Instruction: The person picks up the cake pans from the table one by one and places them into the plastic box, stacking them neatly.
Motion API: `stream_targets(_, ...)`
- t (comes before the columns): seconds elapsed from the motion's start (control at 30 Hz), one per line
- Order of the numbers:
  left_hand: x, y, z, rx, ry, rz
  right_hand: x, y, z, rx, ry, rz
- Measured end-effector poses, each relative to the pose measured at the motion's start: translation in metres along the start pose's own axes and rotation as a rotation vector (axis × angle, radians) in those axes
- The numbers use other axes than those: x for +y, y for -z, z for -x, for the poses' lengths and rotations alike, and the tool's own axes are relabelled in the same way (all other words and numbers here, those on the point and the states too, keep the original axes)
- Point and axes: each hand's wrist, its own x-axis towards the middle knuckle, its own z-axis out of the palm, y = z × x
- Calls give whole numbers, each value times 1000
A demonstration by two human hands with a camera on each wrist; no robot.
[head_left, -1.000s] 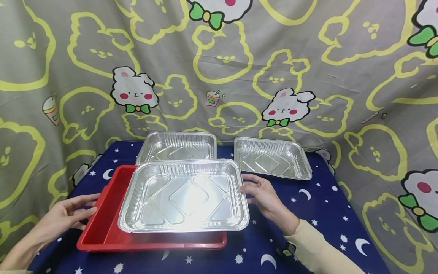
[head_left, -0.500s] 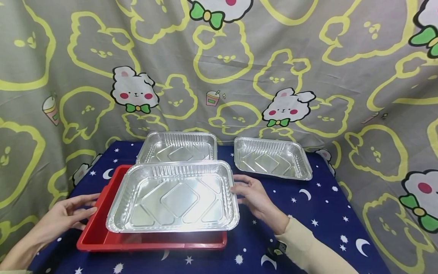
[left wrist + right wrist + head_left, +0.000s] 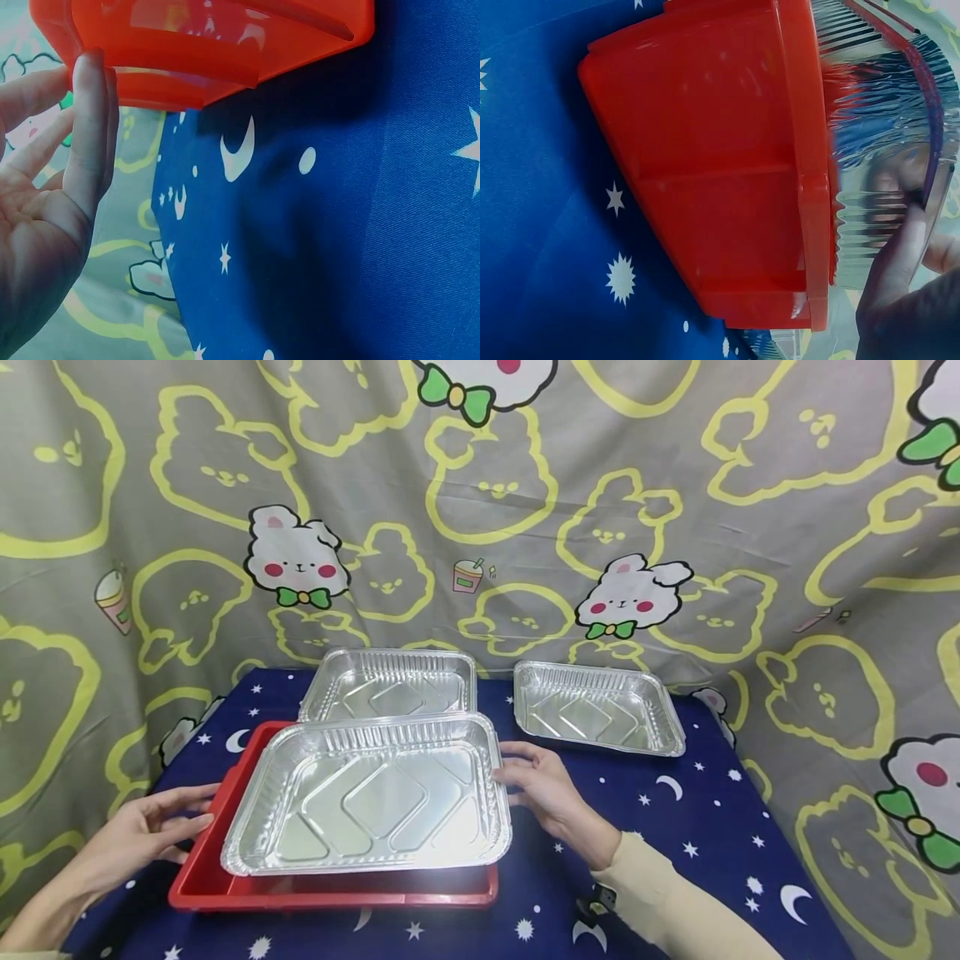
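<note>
My right hand (image 3: 543, 793) grips the right rim of an aluminium foil pan (image 3: 375, 793), thumb showing on the near side in the right wrist view. The pan sits over a red plastic tray (image 3: 337, 887), tilted toward me, hiding most of the tray's inside. Bent ridges of the pan's wall (image 3: 885, 97) show above the tray's red side (image 3: 712, 135). My left hand (image 3: 146, 831) holds the tray's left rim between thumb and fingers; in the left wrist view its fingertips (image 3: 90, 67) meet the red edge.
Behind the tray stands a second foil pan (image 3: 390, 689), partly covered by the held one. Another foil pan (image 3: 600, 710) lies at the back right. All rest on a dark blue tablecloth (image 3: 675, 835) with moons and stars, before a grey patterned curtain (image 3: 525, 485).
My right hand has carried the foil pan leftward and slightly down over the red tray. The left hand, the tray and the two back pans have stayed in place.
</note>
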Motion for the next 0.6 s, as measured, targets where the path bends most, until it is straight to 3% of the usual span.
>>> stream_targets(0.6, -2, 0, 0, -6, -37, 16, 9, -15, -8, 22, -1, 22)
